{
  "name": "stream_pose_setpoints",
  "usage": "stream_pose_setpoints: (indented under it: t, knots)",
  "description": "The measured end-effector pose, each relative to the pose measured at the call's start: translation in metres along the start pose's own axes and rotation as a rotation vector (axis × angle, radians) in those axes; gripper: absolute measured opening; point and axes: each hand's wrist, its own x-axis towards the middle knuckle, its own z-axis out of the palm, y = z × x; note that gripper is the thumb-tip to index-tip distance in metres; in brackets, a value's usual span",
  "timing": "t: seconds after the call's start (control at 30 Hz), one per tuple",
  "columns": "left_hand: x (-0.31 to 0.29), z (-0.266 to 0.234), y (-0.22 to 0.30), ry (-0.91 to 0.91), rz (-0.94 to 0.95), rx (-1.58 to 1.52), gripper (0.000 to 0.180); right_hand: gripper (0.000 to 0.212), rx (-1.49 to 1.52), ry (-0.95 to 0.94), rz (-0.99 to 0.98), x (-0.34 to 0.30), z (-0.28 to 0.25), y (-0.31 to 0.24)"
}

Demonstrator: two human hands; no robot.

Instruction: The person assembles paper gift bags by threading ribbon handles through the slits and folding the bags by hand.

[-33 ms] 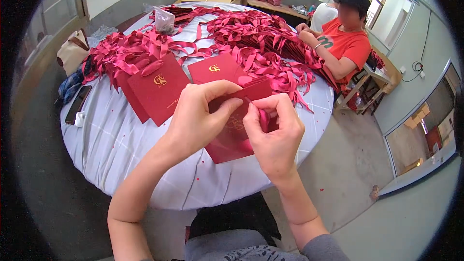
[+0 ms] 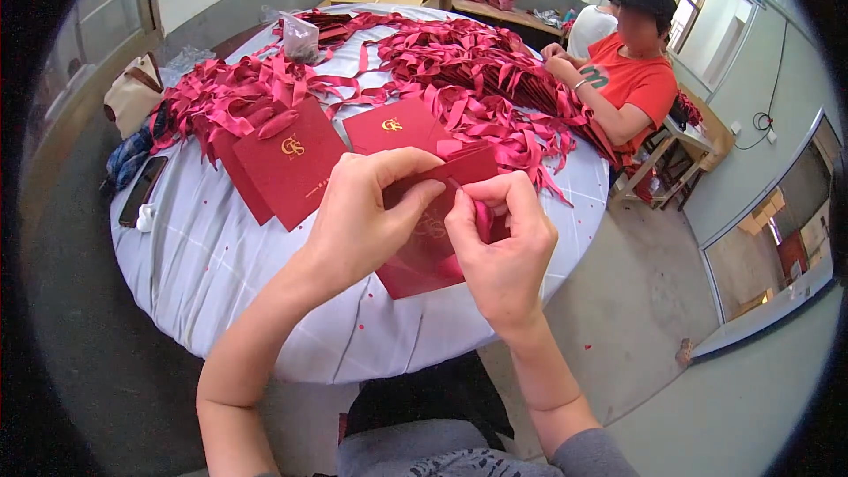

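Note:
My left hand [image 2: 358, 216] pinches the upper edge of a dark red paper bag [image 2: 415, 265] with a gold emblem, held tilted above the near part of the table. Close beside it, my right hand [image 2: 503, 243] is closed, thumb and forefinger together on a thin end of pink-red ribbon [image 2: 482, 219] at the bag's top edge. More of that ribbon shows among the right fingers; the hands hide part of the bag's top. Left of my left hand lie flat red bags [image 2: 287, 163] with gold emblems, and another red bag [image 2: 389, 124] lies just beyond.
A round table with a white cloth [image 2: 256, 300] carries heaps of ribboned red bags [image 2: 477, 62]. A phone [image 2: 141, 190], a white earbud case [image 2: 146, 217] and a cream bag [image 2: 134, 97] lie at its left edge. A person in a red shirt [image 2: 632, 79] works at the right.

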Motion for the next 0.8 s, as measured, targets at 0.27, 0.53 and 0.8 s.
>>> stream_pose_setpoints:
  t: [0.27, 0.53, 0.8]
  knots:
    - [-0.007, 0.008, 0.007, 0.091, 0.232, 0.329, 0.017, 0.018, -0.025, -0.007, 0.028, 0.000, -0.008, -0.008]
    - [-0.007, 0.014, 0.012, 0.133, 0.399, 0.487, 0.021, 0.016, -0.034, -0.026, 0.039, 0.004, -0.013, -0.015]
    - [-0.012, 0.018, 0.019, 0.137, 0.397, 0.544, 0.021, 0.019, -0.126, 0.033, -0.136, 0.001, -0.014, -0.013]
